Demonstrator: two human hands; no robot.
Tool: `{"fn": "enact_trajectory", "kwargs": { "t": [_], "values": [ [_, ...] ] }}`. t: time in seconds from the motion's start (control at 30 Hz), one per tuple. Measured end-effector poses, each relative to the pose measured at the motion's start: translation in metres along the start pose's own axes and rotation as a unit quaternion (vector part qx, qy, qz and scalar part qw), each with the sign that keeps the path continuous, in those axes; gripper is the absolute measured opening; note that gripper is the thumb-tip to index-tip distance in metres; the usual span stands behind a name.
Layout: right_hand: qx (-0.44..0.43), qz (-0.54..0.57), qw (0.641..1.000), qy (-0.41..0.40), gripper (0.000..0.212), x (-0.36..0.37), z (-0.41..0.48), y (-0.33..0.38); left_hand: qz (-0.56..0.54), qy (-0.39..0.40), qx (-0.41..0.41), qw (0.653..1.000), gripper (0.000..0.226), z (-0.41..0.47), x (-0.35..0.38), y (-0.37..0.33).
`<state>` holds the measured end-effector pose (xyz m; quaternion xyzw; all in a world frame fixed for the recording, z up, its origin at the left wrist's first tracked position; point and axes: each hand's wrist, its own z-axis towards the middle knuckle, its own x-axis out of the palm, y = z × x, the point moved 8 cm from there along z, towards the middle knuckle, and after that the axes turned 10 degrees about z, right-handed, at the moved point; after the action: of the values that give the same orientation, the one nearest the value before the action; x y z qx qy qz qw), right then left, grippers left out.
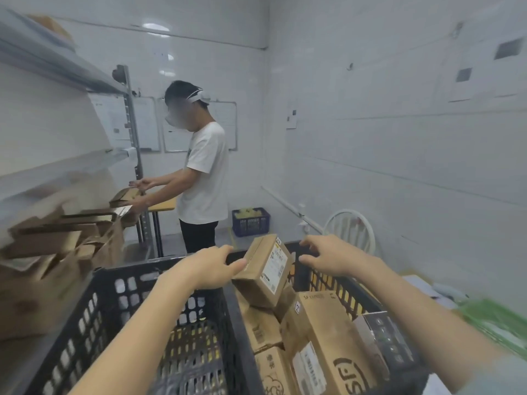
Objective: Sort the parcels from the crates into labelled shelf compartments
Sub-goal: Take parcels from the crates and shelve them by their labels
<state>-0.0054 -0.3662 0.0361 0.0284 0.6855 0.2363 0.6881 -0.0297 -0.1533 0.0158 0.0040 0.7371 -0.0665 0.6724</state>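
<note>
Left hand (212, 267) grips the left end of a small cardboard parcel (265, 270), thumb over its top edge. The parcel is tilted and held up clear of the pile, white label facing right. Right hand (328, 256) hangs just beside the parcel's right side, fingers spread and loosely bent, holding nothing and not touching the box.

Both bare forearms reach forward over two black crates set side by side. The left arm crosses the left crate (97, 309), whose mesh floor shows. The right arm runs over the right crate (352, 297). The held parcel is above the far end of the right crate, near the wall shared by the two.

Under it the right crate is packed: a big SF box (328, 326), smaller brown boxes (262, 329) toward the middle, a dark box (382, 337) against the right wall.

Left of the crates stands a metal shelf (65, 169). Shelf parcels (57, 240) are stacked and leaning on its lower level, blurred. At the shelf's far end a second person (204, 172) in a white T-shirt handles a flat box (125, 195).

Behind are a blue crate (251, 223) on the floor and a white chair (352, 228) by the tiled wall. A green blur (496, 320) at the right edge, cannot tell what.
</note>
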Motion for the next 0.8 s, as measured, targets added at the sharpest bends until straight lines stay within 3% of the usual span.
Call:
{"fn": "enact_trajectory", "kwargs": {
  "t": [0.57,0.8],
  "values": [
    [-0.018,-0.013,0.998,0.064,0.048,0.035,0.138,-0.056,0.019,0.022,-0.029,0.999,0.072,0.118,0.039,0.003],
    [-0.027,0.010,0.995,0.091,0.060,0.067,0.188,-0.091,0.033,0.054,-0.043,0.997,0.089,0.163,0.083,-0.014]
  ]
}}
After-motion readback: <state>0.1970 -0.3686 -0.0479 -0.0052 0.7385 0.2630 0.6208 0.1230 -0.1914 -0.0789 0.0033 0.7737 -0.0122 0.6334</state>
